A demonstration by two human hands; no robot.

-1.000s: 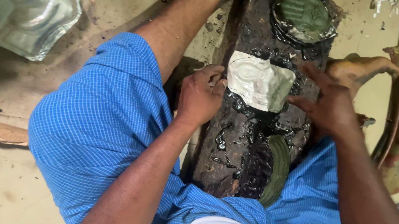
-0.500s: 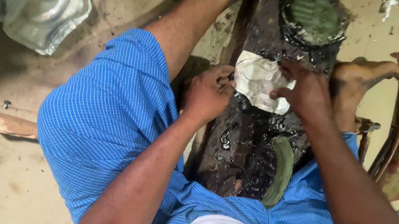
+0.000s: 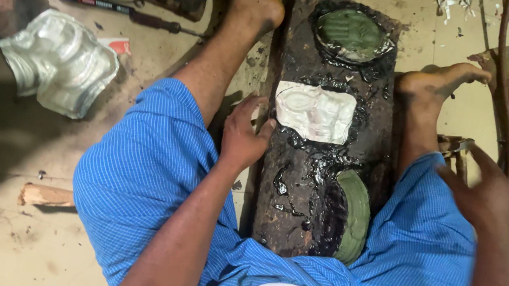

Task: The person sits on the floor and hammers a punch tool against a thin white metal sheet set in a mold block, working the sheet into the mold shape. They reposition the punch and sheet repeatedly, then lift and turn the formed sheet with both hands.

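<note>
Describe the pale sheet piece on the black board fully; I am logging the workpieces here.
The pale sheet piece is a thin, whitish-silver, roughly rectangular sheet with raised embossed relief. It lies flat on the dark board, bedded in glossy black pitch-like material that rims its edges. The left hand rests at the board's edge just beside its left end; contact with the sheet is unclear. The right hand is well away.

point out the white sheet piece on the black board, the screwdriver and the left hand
white sheet piece (image 3: 314, 113), head view, middle of its embossed face
screwdriver (image 3: 153, 21), head view, dark handle near the shaft
left hand (image 3: 244, 137), head view, back of the hand
</note>
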